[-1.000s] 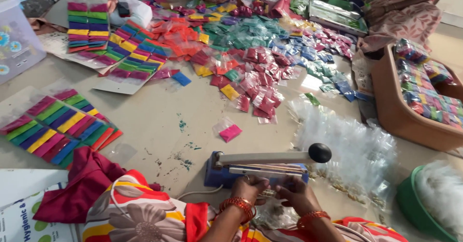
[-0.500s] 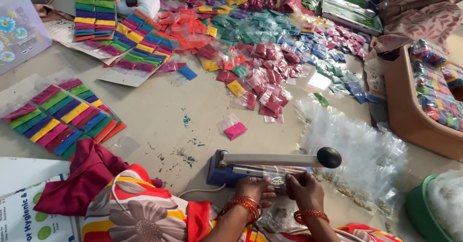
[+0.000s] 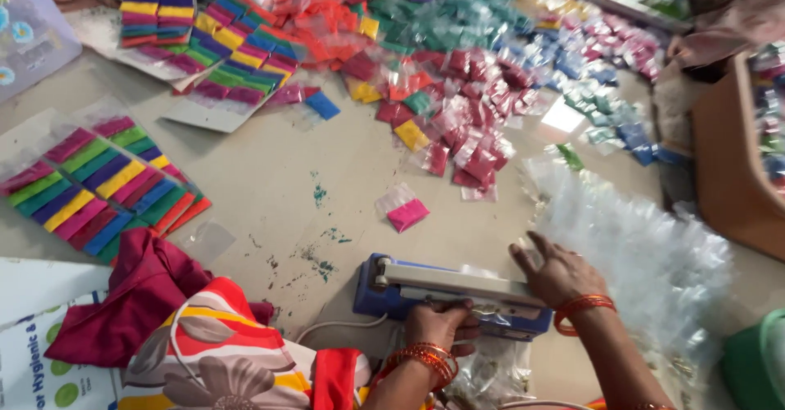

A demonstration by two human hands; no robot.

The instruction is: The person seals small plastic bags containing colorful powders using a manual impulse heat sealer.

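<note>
sealer: we see blue heat sealer (image 3: 458, 291) lower centre, long axis left-right
right hand (image 3: 560, 271): flat, open, pressing its arm
left hand (image 3: 437, 326): pinching small pouch (image 3: 482, 310) at front edge

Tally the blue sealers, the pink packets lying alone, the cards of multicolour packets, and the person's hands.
Blue heat sealer: 1
Lone pink packet: 1
Cards of multicolour packets: 3
Hands, left hand and right hand: 2
Total: 7

Bright, soft, even daylight, shadows faint. Glare on clear plastic bags (image 3: 646, 246) right and a white patch (image 3: 562, 117) on the floor. Far packets soft, motion blur at edges, mild wide-angle stretch
</note>
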